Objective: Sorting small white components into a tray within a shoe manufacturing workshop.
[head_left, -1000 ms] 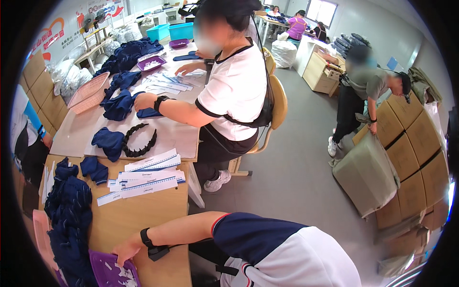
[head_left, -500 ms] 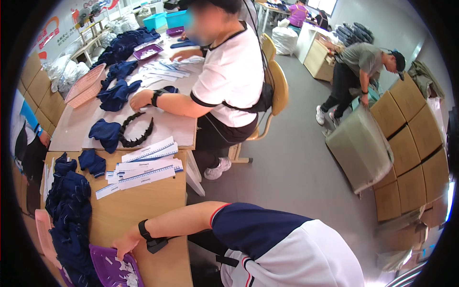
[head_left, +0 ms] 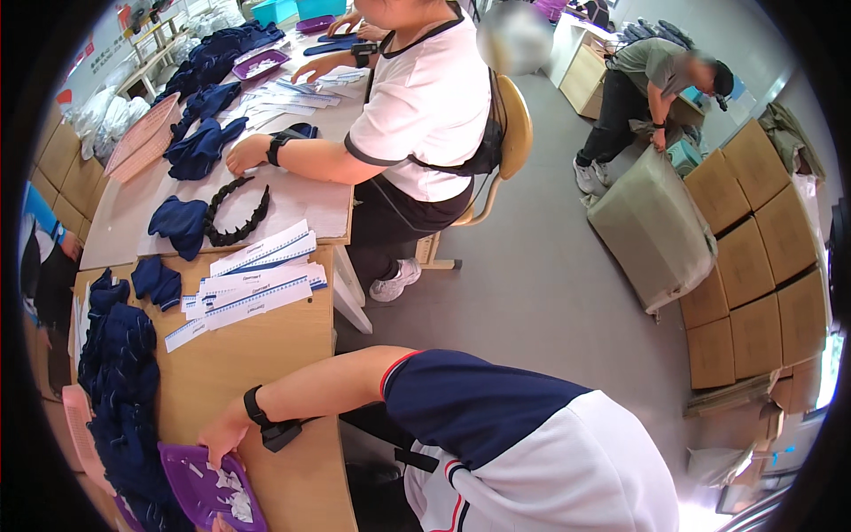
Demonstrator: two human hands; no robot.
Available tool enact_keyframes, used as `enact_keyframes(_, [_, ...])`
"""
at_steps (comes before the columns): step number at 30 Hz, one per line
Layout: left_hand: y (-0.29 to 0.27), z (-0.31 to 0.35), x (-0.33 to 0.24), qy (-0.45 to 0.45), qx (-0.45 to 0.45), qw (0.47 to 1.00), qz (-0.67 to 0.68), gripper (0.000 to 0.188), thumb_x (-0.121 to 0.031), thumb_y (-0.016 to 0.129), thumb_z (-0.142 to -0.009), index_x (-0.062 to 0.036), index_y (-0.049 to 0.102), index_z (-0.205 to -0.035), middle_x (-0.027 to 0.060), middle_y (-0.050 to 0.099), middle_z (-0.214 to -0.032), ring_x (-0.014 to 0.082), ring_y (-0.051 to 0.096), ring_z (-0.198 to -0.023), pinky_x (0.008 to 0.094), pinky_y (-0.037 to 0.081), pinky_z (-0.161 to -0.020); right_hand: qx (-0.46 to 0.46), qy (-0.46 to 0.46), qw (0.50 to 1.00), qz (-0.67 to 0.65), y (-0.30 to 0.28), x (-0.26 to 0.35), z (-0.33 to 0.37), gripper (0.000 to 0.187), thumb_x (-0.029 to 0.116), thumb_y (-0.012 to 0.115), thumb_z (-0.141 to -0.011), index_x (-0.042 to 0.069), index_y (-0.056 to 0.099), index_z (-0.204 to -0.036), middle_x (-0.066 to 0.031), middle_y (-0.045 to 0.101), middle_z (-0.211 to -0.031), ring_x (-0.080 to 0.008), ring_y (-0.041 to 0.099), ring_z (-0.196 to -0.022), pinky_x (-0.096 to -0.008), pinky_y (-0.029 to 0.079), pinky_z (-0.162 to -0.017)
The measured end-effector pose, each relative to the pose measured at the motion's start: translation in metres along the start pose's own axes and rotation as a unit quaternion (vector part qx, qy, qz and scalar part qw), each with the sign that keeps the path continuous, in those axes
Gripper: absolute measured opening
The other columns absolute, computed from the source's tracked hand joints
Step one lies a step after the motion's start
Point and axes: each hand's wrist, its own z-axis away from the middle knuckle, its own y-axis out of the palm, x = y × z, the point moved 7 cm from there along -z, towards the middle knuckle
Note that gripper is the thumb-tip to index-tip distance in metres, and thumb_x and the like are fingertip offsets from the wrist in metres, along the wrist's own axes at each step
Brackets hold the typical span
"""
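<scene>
A shallow purple tray (head_left: pixel 175 486) sits at the near left of the wooden table and holds loose small white slips (head_left: pixel 232 496). My right hand (head_left: pixel 225 433), with a black strap and device on its wrist, is closed over the tray's far rim, fingertips pointing inside. Only the fingertips of my left hand (head_left: pixel 222 523) show, at the tray's near end by the lower edge; their grip is out of sight. Left of the tray lies a long heap of navy fabric pieces (head_left: pixel 124 381). Beyond it are a small navy piece (head_left: pixel 157 284) and white printed strips (head_left: pixel 253 288).
A co-worker in a white shirt (head_left: pixel 425 106) sits farther along, hands on the tabletop near a black braided ring (head_left: pixel 238 213). A pink basket (head_left: pixel 146 137) stands beyond it. At right, another person bends over a large wrapped bundle (head_left: pixel 651 230) beside stacked cartons (head_left: pixel 753 257).
The view has shifted slightly. My left fingertips have come into sight at the tray's near end. The seated co-worker's far hand has moved, and the standing person has shifted with the bundle.
</scene>
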Motion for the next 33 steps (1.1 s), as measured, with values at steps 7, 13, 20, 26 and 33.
enact_keyframes(7, [-0.045, 0.005, -0.003, -0.021, -0.009, 0.999, -0.041, 0.030, -0.030, 0.062, -0.102, -0.0008, 0.068, -0.107, 0.0181, 0.072, -0.098, 0.0314, 0.066, -0.090, 0.0400, 0.052, -0.089, 0.021, -0.028, 0.999, -0.023, 0.015, 0.011, 0.012, 0.046, 0.013, 0.066, -0.088, -0.005, 0.056, -0.129, -0.0146, 0.071, -0.113, -0.0226, 0.070, -0.096, -0.0377, 0.061, -0.076])
enact_keyframes(13, [-0.024, 0.036, 0.099, -0.177, -0.133, 0.959, 0.180, 0.008, -0.006, 0.064, -0.098, 0.0017, 0.060, -0.098, 0.0073, 0.064, -0.093, 0.0184, 0.062, -0.093, 0.0306, 0.049, -0.089, -0.033, 0.025, 0.992, 0.115, 0.002, 0.028, 0.029, 0.044, 0.020, 0.066, -0.090, -0.001, 0.062, -0.128, -0.0114, 0.070, -0.122, -0.0212, 0.066, -0.105, -0.0326, 0.053, -0.092])
enact_keyframes(20, [-0.035, 0.023, 0.075, -0.232, -0.101, 0.943, 0.216, 0.012, -0.016, 0.071, -0.094, -0.0043, 0.073, -0.093, 0.0059, 0.074, -0.096, 0.0148, 0.066, -0.088, 0.0311, 0.052, -0.080, -0.064, 0.141, 0.988, -0.008, 0.002, -0.001, 0.021, 0.036, 0.022, 0.066, -0.098, 0.000, 0.066, -0.126, -0.0086, 0.071, -0.116, -0.0162, 0.067, -0.104, -0.0308, 0.055, -0.088])
enact_keyframes(26, [-0.036, 0.028, 0.085, -0.049, -0.167, 0.973, 0.151, 0.019, -0.013, 0.077, -0.086, -0.0093, 0.059, -0.081, 0.0058, 0.075, -0.090, 0.0216, 0.071, -0.085, 0.0366, 0.049, -0.083, -0.093, 0.080, 0.992, -0.020, -0.008, 0.002, 0.029, 0.049, 0.010, 0.061, -0.098, -0.002, 0.045, -0.143, -0.0153, 0.058, -0.138, -0.0257, 0.060, -0.123, -0.0398, 0.049, -0.105])
enact_keyframes(33, [-0.032, 0.013, 0.068, -0.048, -0.150, 0.954, 0.255, 0.019, -0.017, 0.079, -0.083, -0.0096, 0.063, -0.078, 0.0037, 0.072, -0.083, 0.0203, 0.069, -0.083, 0.0387, 0.045, -0.091, -0.060, -0.010, 0.968, 0.243, -0.053, 0.005, 0.039, 0.041, 0.003, 0.060, -0.095, 0.005, 0.057, -0.136, -0.0177, 0.061, -0.131, -0.0330, 0.061, -0.121, -0.0409, 0.047, -0.107])
